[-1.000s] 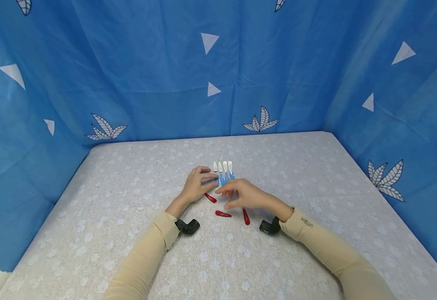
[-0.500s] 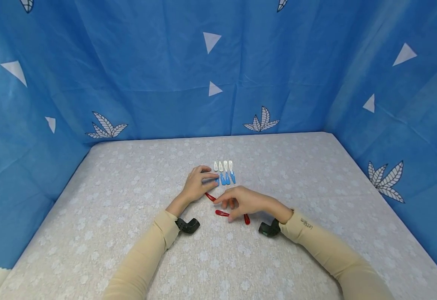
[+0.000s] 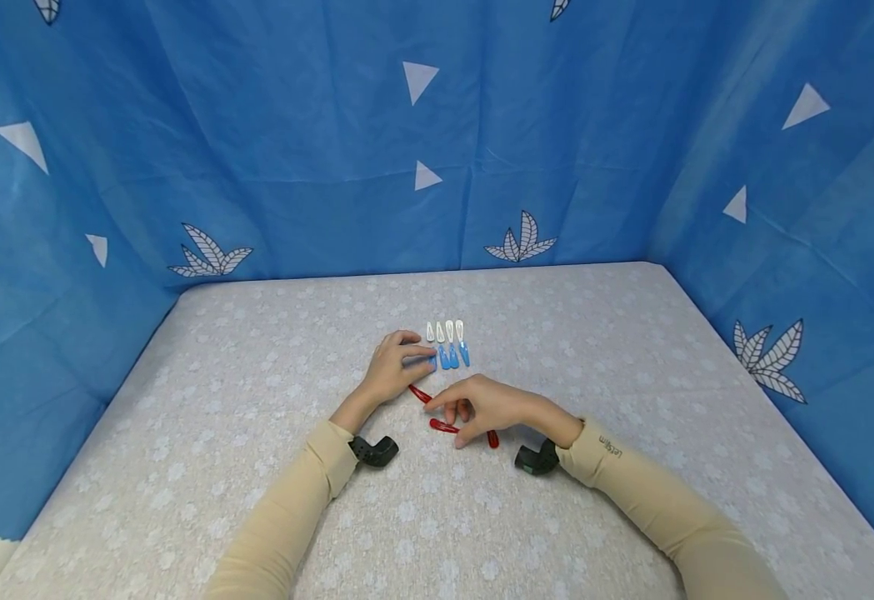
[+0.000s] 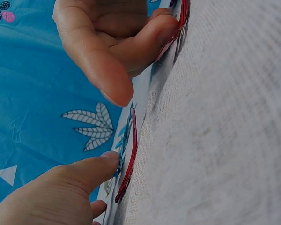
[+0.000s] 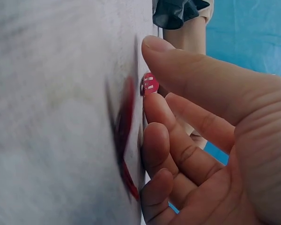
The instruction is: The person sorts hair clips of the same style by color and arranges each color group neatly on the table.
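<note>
My right hand (image 3: 485,404) hovers low with thumb and index finger parted around a red snap hair clip (image 3: 444,426). Its index fingertip overlaps a second red clip (image 3: 418,393), and a third red clip (image 3: 492,439) shows partly below the palm. In the right wrist view, one red clip (image 5: 126,117) lies near curved fingers and another (image 5: 150,84) appears beyond the fingertips. My left hand (image 3: 392,369) rests on the table, fingers loosely spread, thumb tip at the leftmost of several blue hair clips (image 3: 453,357). Those stand in a row, the left one partly hidden by the fingers.
A row of white hair clips (image 3: 449,331) lies just behind the blue ones. Pale flowered cloth (image 3: 594,350) covers the table. Blue patterned curtains (image 3: 332,167) enclose the back and sides. Each wrist wears a black camera mount (image 3: 537,459).
My right hand has drawn back from the blue clips, toward me and over the red ones, leaving the rightmost blue clip in the row. My left hand stays in place.
</note>
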A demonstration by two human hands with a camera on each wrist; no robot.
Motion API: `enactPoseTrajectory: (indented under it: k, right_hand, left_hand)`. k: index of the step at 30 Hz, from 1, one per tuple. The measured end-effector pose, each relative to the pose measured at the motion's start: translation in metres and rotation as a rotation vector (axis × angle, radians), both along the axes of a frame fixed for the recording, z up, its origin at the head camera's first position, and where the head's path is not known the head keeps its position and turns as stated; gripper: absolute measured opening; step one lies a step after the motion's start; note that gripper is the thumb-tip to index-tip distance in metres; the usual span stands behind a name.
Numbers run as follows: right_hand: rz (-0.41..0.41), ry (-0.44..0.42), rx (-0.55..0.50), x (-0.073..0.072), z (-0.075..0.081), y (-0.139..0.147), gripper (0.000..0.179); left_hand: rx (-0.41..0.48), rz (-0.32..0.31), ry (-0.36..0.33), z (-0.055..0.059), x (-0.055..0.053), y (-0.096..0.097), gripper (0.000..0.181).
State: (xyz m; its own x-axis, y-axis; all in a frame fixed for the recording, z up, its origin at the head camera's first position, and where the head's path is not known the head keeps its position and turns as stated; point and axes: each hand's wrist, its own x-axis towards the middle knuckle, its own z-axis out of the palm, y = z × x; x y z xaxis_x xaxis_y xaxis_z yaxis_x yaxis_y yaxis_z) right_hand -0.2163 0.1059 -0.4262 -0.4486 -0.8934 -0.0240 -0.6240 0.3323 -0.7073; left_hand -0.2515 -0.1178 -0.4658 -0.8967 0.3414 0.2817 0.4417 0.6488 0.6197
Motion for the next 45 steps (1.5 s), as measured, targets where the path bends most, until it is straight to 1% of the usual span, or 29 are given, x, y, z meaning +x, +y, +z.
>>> enactPoseTrajectory:
  k: [5,10,14,18,22,29,32,34,37,40,42,45]
  right_hand:
    - [0.003,0.005,0.001,0.001,0.001,-0.001,0.057]
    - [-0.010,-0.024,-0.018,-0.001,-0.001,-0.001,0.057]
    - [-0.046,-0.037,-0.051,-0.005,-0.004,-0.002,0.056]
    - [-0.073,-0.034,-0.075,-0.012,-0.006,-0.004,0.053]
    - [-0.091,-0.030,-0.080,-0.018,-0.004,-0.007,0.051]
    - [-0.109,0.005,-0.072,-0.026,-0.002,-0.012,0.048]
    - [-0.110,0.007,-0.075,-0.026,-0.002,-0.011,0.048]
    - [-0.113,0.005,-0.078,-0.025,-0.001,-0.010,0.048]
    - [-0.110,0.014,-0.083,-0.023,0.000,-0.008,0.050]
    - [-0.102,0.025,-0.084,-0.020,0.000,-0.005,0.051]
    - [-0.099,0.031,-0.084,-0.018,0.001,-0.002,0.051]
    - [-0.095,0.035,-0.087,-0.015,0.003,0.003,0.051]
  left_hand:
    - [-0.001,-0.002,-0.005,0.001,0.000,0.000,0.029]
    - [-0.002,-0.002,-0.003,0.002,0.001,0.000,0.029]
    - [-0.003,-0.005,0.003,0.002,0.000,0.000,0.029]
    - [0.001,-0.005,-0.011,0.002,0.001,-0.001,0.029]
    - [-0.001,-0.006,-0.012,0.001,0.000,-0.001,0.030]
    - [-0.018,-0.012,0.014,0.000,-0.001,-0.001,0.028]
    - [-0.004,-0.019,0.013,0.001,-0.001,0.000,0.028]
    - [0.033,-0.022,0.002,0.002,-0.001,0.000,0.030]
    - [0.098,0.001,-0.021,0.006,0.001,0.001,0.032]
    - [0.144,0.046,-0.033,0.013,0.005,0.001,0.036]
    - [0.148,0.078,-0.031,0.018,0.008,0.001,0.038]
    - [0.146,0.116,-0.046,0.026,0.016,0.002,0.041]
